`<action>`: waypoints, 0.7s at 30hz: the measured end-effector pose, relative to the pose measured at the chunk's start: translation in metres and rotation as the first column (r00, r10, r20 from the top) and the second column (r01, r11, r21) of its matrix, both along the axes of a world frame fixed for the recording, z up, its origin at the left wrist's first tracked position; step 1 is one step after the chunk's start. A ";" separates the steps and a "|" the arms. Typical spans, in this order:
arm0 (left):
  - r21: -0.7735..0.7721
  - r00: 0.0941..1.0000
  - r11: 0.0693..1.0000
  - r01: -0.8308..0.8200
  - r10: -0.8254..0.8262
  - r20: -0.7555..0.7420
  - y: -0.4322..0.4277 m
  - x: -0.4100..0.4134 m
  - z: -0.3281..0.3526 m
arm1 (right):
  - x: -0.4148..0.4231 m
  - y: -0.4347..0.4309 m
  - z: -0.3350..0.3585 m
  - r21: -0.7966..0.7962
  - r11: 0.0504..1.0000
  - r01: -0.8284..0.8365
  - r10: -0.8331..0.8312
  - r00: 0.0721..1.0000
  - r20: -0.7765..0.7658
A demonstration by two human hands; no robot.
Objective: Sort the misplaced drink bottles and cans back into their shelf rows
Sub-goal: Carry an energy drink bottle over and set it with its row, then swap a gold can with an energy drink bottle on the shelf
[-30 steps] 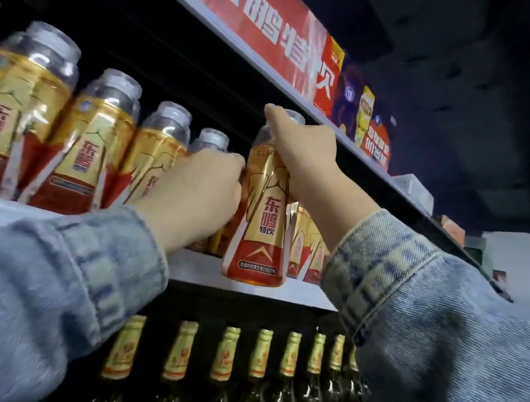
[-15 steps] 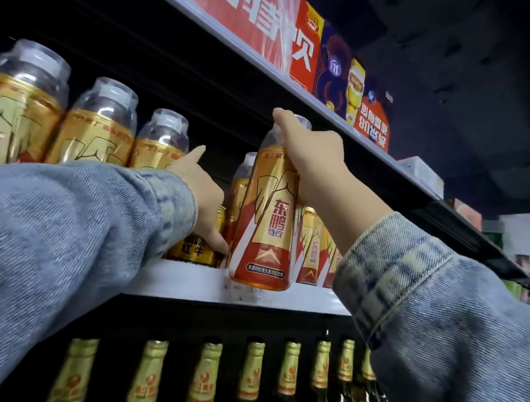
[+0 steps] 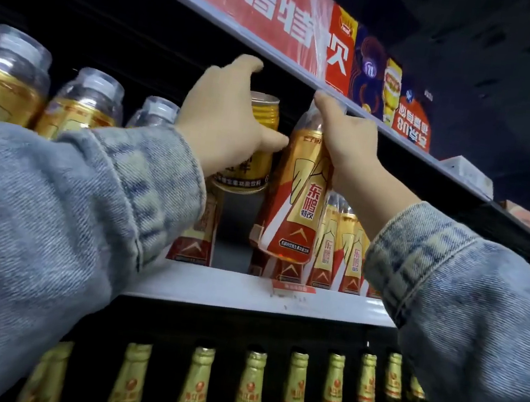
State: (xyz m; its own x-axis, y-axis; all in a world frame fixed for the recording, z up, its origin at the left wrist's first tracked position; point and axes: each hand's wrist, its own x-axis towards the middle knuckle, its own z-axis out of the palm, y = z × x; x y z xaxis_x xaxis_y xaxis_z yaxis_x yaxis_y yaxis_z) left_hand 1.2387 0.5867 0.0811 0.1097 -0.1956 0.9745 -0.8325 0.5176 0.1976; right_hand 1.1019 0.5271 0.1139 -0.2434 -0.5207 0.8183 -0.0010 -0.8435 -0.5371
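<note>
We hold a gold can (image 3: 257, 146) in our left hand (image 3: 224, 124), fingers wrapped around its side, thumb pointing right. The can is lifted clear of the white shelf (image 3: 245, 291) and hangs above a gap in the row of bottles.

Our right hand (image 3: 343, 137) grips a gold-and-red bottle (image 3: 297, 201) near its neck, fingers closed around it. The bottle is tilted, top leaning right, its base raised above the shelf edge just in front of the standing bottles (image 3: 341, 248) of the same kind. Can and bottle sit just beside each other; we cannot tell whether they touch.

More capped bottles (image 3: 84, 103) stand to the left on the same shelf. Below, a row of dark glass bottles (image 3: 250, 391) with gold foil necks fills the lower shelf. A red banner (image 3: 272, 9) runs along the shelf above.
</note>
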 end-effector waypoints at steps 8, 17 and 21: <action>0.081 0.998 0.996 0.043 -0.046 0.038 0.006 0.018 -0.018 | 0.031 -0.029 -0.014 -0.143 0.987 0.079 -0.107 0.974 -0.198; 0.128 0.996 0.991 0.050 -0.059 0.065 -0.001 0.021 -0.022 | 0.044 -0.051 -0.017 -0.270 0.934 0.232 -0.325 0.866 -0.380; 0.175 0.993 0.982 0.072 -0.087 0.081 -0.004 0.021 -0.022 | 0.043 -0.052 -0.022 -0.329 0.895 0.301 -0.426 0.794 -0.433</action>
